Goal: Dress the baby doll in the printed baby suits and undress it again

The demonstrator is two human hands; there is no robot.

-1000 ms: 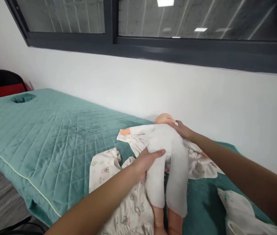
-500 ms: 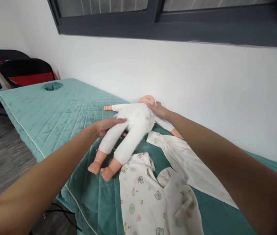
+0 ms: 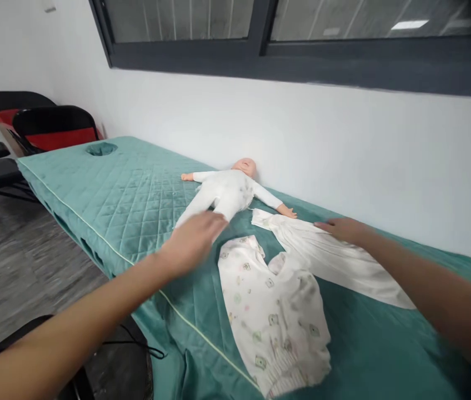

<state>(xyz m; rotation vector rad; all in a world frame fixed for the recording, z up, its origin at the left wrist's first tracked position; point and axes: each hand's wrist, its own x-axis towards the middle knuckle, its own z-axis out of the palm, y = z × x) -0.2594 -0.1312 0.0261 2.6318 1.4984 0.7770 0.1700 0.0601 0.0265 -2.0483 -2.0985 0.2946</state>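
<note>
A baby doll [image 3: 227, 189] with a white soft body and bare plastic head, hands and feet lies on its back on the bed, arms spread. My left hand [image 3: 196, 236], slightly blurred, hovers in front of the doll's legs and hides the feet; its fingers are stretched out and hold nothing. Over the plain white garment [image 3: 302, 244] on the right is my right hand [image 3: 344, 229], fingers extended; whether it touches the cloth I cannot tell. Nearer to me lies a pair of printed baby pants [image 3: 272, 316], white with small animal figures.
A green quilted cover [image 3: 135, 189] with a hole at the far end drapes the bed. White wall [image 3: 344, 150] and a dark window frame [image 3: 219, 61] run along the back. Folding chairs [image 3: 56, 128] stand far left; a cable [image 3: 135, 344] hangs near the bed's front edge.
Both hands have let go of the doll. My right hand has moved from its shoulder toward me, over the white garment; my left has drawn back from its hip. The view has shifted slightly.
</note>
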